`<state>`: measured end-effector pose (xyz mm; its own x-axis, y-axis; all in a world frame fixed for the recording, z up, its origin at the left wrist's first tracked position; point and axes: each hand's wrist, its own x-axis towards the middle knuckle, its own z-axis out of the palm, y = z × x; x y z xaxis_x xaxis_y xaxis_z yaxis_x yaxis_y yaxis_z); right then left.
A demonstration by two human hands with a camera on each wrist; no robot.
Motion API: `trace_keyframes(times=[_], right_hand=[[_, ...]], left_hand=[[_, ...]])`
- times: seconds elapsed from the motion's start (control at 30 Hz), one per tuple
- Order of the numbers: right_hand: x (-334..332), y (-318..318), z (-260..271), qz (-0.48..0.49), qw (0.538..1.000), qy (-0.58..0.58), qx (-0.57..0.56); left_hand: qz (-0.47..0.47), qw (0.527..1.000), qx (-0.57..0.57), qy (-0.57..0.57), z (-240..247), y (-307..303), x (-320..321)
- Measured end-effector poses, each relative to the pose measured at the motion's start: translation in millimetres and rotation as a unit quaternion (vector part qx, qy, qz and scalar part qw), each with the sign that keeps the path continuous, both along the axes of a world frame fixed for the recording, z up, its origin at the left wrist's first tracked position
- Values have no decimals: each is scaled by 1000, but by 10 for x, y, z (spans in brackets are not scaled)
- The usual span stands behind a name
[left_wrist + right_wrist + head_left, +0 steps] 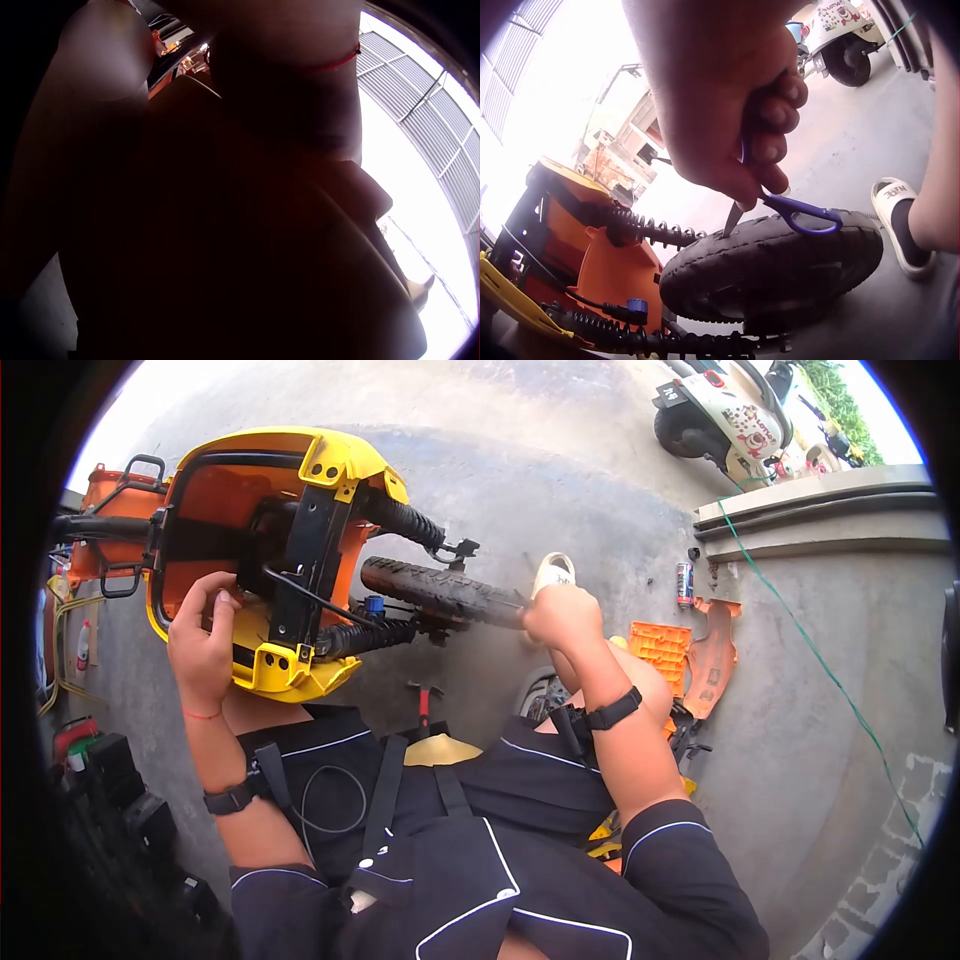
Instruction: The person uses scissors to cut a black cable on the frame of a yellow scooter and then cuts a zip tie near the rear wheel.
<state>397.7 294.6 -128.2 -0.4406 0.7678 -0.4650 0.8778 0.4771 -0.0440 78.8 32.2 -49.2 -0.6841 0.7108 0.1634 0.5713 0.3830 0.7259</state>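
Observation:
My right hand [565, 618] [705, 97] grips purple-handled scissors [784, 204] at the side of a black tyre [430, 585] [705, 266]. In the right wrist view, one blade points down and its tip meets the tread, while a handle loop sticks out past the fingers. My left hand [203, 643], fingers loosely bent, is over the near edge of a yellow and orange body shell [290, 678], with no object visible in it. Whether it touches the shell is unclear. The left wrist view is mostly dark skin and cloth.
Black spring shocks [400, 520] flank the wheel. A red-handled hammer [424, 710] lies on the floor before my lap. To the right are an orange crate-like part [660, 652], an orange panel [712, 660] and a can [685, 584]; a white scooter [735, 420] stands behind.

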Motion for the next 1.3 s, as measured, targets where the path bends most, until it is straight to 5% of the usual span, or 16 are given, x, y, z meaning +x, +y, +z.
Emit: trace_keyframes(times=[0.37, 0.73, 1.3], right_hand=[[121, 150, -49, -17, 996, 23, -87], [333, 48, -316, 65, 990, 126, 18], [436, -13, -538, 24, 985, 170, 12]], left_hand=[[-1, 1000, -6, -3, -13, -8, -12], [-3, 1000, 1, 5, -2, -3, 7], [7, 1000, 9, 28, -9, 2, 10]])
